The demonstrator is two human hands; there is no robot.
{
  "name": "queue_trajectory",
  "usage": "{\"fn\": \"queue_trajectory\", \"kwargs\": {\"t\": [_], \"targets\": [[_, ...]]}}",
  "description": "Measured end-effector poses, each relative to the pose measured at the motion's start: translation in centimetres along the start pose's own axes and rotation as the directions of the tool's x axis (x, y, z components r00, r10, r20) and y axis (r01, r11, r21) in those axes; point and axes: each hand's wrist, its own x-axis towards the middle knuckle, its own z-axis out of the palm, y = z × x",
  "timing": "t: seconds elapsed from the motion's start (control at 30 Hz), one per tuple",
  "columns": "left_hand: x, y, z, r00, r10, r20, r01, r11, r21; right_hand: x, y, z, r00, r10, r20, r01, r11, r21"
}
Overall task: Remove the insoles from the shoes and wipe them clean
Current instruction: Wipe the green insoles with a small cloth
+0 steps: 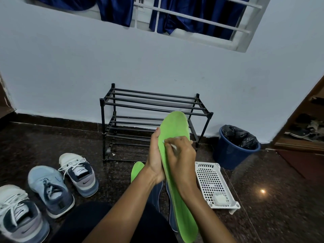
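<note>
left hand (155,160): gripping green insole (175,125) by its left edge | right hand (183,155): curled over insole's middle (pinching a white wipe (174,147))

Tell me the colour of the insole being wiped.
Lime green. The insole shows best in the head view, under the white wipe.

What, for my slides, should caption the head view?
Left hand holds green insole; right hand rubs it with white wipe.
</note>
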Motion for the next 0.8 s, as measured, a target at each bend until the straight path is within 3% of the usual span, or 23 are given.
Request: {"fn": "queue_trajectory", "kwargs": {"t": [0.27, 0.53, 0.8], "targets": [[0.0, 0.1, 0.1, 1.0, -0.011, 0.006, 0.011, 0.999, 0.032, 3.2, 0.6, -0.3, 0.989, 0.081, -0.122, -0.08, 0.997, 0.008], [-0.1, -0.1, -0.3, 0.999, -0.038, -0.028, 0.04, 0.994, 0.102, 0.1, -0.7, 0.3, 0.999, -0.008, 0.04, 0.009, 1.0, -0.004], [-0.1, 0.1, 0.0, 0.999, -0.034, -0.03, 0.036, 0.995, 0.095, 2.3, -0.1, 0.1, 0.998, 0.037, -0.046, -0.037, 0.999, -0.013]]}}
